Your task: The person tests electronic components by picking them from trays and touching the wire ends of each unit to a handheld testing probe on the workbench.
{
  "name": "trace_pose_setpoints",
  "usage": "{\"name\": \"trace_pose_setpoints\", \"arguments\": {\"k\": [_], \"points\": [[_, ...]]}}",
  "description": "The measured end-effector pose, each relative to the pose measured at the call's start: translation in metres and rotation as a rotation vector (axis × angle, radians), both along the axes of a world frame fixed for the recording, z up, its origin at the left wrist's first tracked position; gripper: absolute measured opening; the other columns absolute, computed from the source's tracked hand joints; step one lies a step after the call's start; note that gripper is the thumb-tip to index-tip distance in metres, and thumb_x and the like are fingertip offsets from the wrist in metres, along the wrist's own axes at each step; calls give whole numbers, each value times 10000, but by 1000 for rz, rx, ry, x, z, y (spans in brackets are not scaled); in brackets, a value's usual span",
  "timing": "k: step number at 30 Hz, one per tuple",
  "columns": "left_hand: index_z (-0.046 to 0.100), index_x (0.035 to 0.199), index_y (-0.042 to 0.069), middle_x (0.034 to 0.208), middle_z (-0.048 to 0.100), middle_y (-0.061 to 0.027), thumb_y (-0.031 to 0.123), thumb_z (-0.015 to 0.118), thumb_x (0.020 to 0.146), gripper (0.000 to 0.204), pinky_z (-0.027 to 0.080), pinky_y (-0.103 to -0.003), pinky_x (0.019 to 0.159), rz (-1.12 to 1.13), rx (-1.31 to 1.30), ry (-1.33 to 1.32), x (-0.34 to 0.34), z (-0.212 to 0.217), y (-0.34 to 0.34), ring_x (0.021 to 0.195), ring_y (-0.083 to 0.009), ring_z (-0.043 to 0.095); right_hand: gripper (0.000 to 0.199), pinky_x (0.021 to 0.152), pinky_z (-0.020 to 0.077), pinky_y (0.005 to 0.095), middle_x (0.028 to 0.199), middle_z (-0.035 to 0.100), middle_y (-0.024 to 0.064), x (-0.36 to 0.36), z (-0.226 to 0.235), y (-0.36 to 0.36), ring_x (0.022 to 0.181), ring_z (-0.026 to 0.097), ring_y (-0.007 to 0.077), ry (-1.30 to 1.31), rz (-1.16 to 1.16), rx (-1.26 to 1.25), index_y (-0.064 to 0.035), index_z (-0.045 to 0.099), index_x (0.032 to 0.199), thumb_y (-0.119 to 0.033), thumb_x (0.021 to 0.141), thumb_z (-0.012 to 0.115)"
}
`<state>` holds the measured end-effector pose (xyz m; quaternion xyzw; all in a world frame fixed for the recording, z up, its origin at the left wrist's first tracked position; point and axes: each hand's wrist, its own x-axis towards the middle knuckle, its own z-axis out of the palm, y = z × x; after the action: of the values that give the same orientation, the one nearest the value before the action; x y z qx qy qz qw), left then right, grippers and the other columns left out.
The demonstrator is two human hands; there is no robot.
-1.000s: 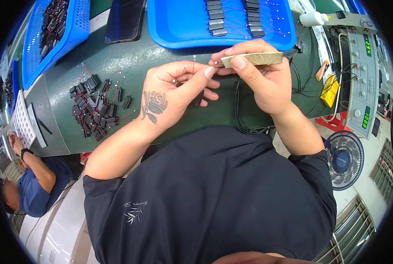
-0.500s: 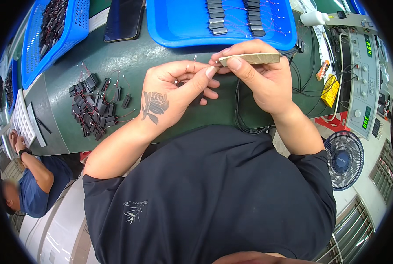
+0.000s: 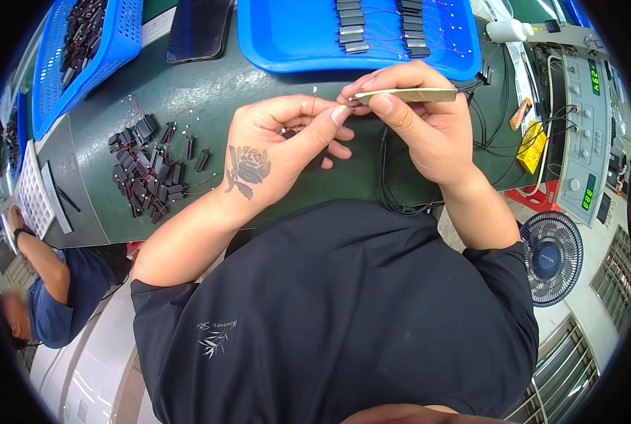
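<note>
My left hand (image 3: pixel 276 145) is closed, thumb pinched against the index finger. Thin wires with small white plugs (image 3: pixel 314 90) stick up from its fingers, and a dark part (image 3: pixel 289 133) shows only partly within its curl. My right hand (image 3: pixel 428 131) is closed on a flat tan-handled tool (image 3: pixel 425 94), whose narrow end points at the left fingertips. Both hands' fingertips meet over the green bench; fingers cover what lies between them. Left of my left hand lies a loose pile of small black wired blocks (image 3: pixel 149 173).
Ahead is a blue tray (image 3: pixel 294 65) holding rows of black wired blocks. A phone (image 3: pixel 197 32) and blue basket (image 3: pixel 47 106) stand at the far left. Right are black cables (image 3: pixel 481 116), a yellow box (image 3: pixel 531 147), a white bottle (image 3: pixel 508 30) and a bench instrument (image 3: pixel 584 134). A co-worker's arm (image 3: pixel 43 261) is at left.
My hands keep nearly the same pose; the right hand and tool have shifted very slightly rightward. At the left, the co-worker's hand has moved a little away along the white tray.
</note>
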<state>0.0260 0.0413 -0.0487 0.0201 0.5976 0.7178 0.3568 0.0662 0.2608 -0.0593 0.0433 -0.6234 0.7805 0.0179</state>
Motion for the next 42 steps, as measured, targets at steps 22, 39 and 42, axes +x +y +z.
{"name": "trace_pose_setpoints", "arguments": {"k": [22,39,42], "points": [[803,1138,-29,920,797,-131,176,791,1033,230,583,-225,651,20,-21,20,0,3,0,773,-171,774,148,771,557,203,1131,812,108,4,-3,-2,873,699,97,39,-10,4,-9,763,1172,-77,1040,766],[810,1113,-10,920,799,-120,163,789,1033,191,583,-226,651,13,-21,8,0,2,1,777,-160,772,124,850,599,253,1135,804,135,6,-4,0,944,742,160,20,6,-24,3,742,1166,-46,1052,737],[810,1109,-12,921,799,-121,163,790,1032,192,585,-226,652,6,-18,0,-1,1,0,779,-160,773,117,862,607,265,1140,796,142,1,-4,0,951,750,179,51,9,-43,8,739,1161,-37,1053,728]]}}
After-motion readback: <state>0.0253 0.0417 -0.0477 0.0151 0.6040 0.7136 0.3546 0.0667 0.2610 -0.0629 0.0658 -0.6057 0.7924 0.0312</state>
